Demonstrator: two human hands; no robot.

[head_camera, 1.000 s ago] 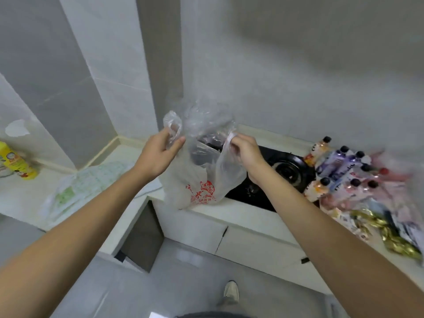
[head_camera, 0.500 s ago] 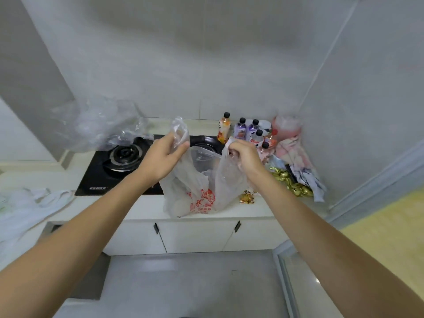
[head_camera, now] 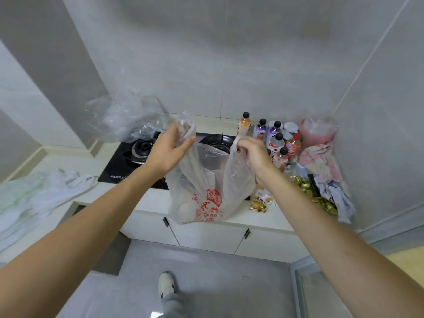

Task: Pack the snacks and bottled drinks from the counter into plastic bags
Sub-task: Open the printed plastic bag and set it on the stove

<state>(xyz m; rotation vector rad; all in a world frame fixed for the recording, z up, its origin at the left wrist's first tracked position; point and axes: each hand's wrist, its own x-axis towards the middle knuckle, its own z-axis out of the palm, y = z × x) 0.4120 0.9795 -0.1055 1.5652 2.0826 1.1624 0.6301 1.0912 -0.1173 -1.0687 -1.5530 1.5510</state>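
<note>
Head view: the left hand (head_camera: 168,152) and right hand (head_camera: 253,154) each have their fingers curled around a handle of the plastic bag (head_camera: 206,191), holding it spread above the bench (head_camera: 263,216) edge. Bottled drinks (head_camera: 273,136) and snacks (head_camera: 321,193) sit in the right corner, beside the stove (head_camera: 128,161).

Plastic bag (head_camera: 206,193) now over counter (head_camera: 270,216) front, near snacks (head_camera: 259,203)

I see a black gas stove (head_camera: 119,167) set into the tabletop (head_camera: 263,220), two burners showing. Below, white cabinet doors (head_camera: 206,235) with dark handles. Grey tiled wall (head_camera: 229,65) behind, grey floor (head_camera: 206,283) underneath, one pale shoe (head_camera: 166,284) on it.
</note>
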